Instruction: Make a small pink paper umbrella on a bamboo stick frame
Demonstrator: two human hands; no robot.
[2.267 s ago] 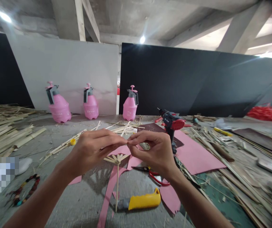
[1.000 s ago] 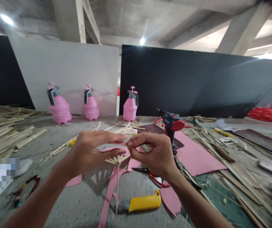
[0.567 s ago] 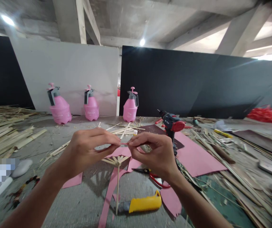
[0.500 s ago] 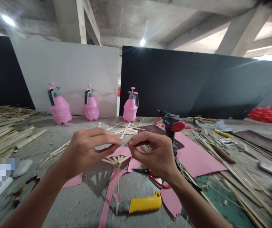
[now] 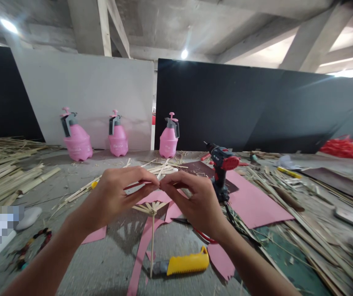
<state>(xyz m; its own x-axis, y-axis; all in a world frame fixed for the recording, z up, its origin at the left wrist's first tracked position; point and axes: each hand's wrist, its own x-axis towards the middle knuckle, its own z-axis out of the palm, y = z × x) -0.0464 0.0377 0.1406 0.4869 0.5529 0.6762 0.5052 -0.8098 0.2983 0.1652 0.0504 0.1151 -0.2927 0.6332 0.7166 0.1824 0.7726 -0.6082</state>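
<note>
Head view, from left to right: the left hand [image 5: 114, 199] pinches a very thin strip [image 5: 139, 184], too small to tell its material. The right hand [image 5: 195, 201] sits just beside it, nearly touching, and I cannot tell if it holds the strip too. Just below the grip is a bamboo rib frame [image 5: 152, 208] over pink paper [image 5: 154, 196]; beyond the grip stands a cordless drill [image 5: 221, 168]. If the pinch slips, the strip could fall onto the frame or snap.
</note>
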